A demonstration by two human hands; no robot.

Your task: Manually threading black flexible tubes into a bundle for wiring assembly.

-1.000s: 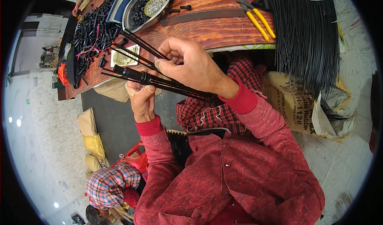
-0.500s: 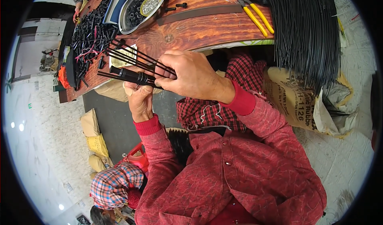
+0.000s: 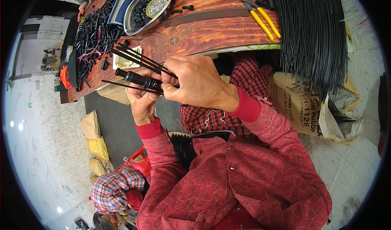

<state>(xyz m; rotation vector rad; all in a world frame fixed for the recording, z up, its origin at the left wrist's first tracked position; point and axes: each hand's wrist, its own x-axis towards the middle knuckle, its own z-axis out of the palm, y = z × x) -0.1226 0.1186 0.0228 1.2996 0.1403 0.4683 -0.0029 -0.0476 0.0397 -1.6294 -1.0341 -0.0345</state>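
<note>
My left hand is closed around a black tubular piece with a ringed collar, tilted with its narrow end toward the upper left. A few thin black rods run alongside it, under the tube. My right hand is closed on a small bundle of thin black rods, which stick out to the upper left, pinched between thumb and fingers. The two hands meet at the tube's lower end, where my right fingers hide how rods and tube come together.
On the wooden table lie yellow-handled pliers, a dark flat strip, a metal basin of small parts and a heap of black pieces. Long black rods hang over its right edge above a paper sack. Other people work nearby.
The rods in my right hand have drawn into a tighter bundle. The tube's narrow end now shows more plainly, apart from the rods. Both hands have stayed nearly in place.
</note>
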